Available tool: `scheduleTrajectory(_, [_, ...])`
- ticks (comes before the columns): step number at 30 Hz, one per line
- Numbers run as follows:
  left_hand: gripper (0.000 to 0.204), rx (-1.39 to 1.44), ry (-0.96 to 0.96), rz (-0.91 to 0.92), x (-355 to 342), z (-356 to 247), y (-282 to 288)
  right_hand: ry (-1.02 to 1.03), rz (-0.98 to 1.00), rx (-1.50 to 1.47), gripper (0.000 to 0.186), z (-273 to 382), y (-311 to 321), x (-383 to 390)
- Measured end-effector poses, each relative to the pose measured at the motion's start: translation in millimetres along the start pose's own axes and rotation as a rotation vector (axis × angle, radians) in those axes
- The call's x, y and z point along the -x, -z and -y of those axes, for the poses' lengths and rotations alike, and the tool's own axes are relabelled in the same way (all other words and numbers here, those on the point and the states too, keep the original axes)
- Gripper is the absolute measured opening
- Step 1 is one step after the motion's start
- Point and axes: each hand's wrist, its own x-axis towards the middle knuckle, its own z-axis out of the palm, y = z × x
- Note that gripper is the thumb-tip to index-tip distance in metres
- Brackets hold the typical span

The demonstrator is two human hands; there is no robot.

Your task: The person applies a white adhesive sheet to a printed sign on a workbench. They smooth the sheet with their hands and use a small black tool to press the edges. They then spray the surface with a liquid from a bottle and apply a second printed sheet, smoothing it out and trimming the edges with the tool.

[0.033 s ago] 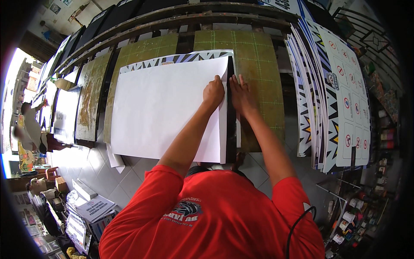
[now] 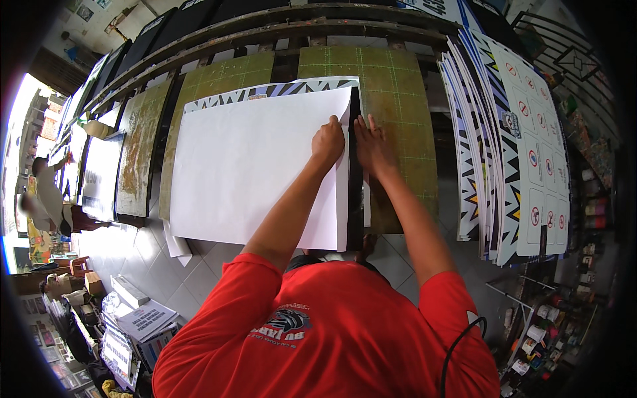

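A large white sheet (image 2: 252, 166) lies over a patterned printed sheet (image 2: 212, 99) and a black board (image 2: 354, 212) on the green gridded work board (image 2: 405, 86). My left hand (image 2: 328, 139) is closed on the white sheet near its upper right edge, fingertips pinched at a narrow folded strip along that edge. My right hand (image 2: 371, 142) lies just to the right, fingers stretched out along the black board's edge. What is under the fingertips of my left hand is partly hidden.
Printed boards (image 2: 544, 119) lean in a stack at right, above a rack of containers (image 2: 544, 331). Wooden rails (image 2: 265, 31) run along the back. At left, a co-worker in a pale shirt (image 2: 50, 186) bends by other boards. Papers and boxes (image 2: 142, 318) are piled at lower left.
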Motion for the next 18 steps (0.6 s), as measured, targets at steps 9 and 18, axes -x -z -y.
scheduleTrajectory(9, [0.025,-0.001,-0.003,-0.035,-6.0,11.9,-2.6,-0.012,0.144,-0.018,0.062,-12.4,1.0,-2.7])
scheduleTrajectory(18, [0.026,0.071,0.049,-0.063,-6.2,27.8,4.2,-0.01,0.108,-0.055,0.062,-16.3,-5.2,-1.2])
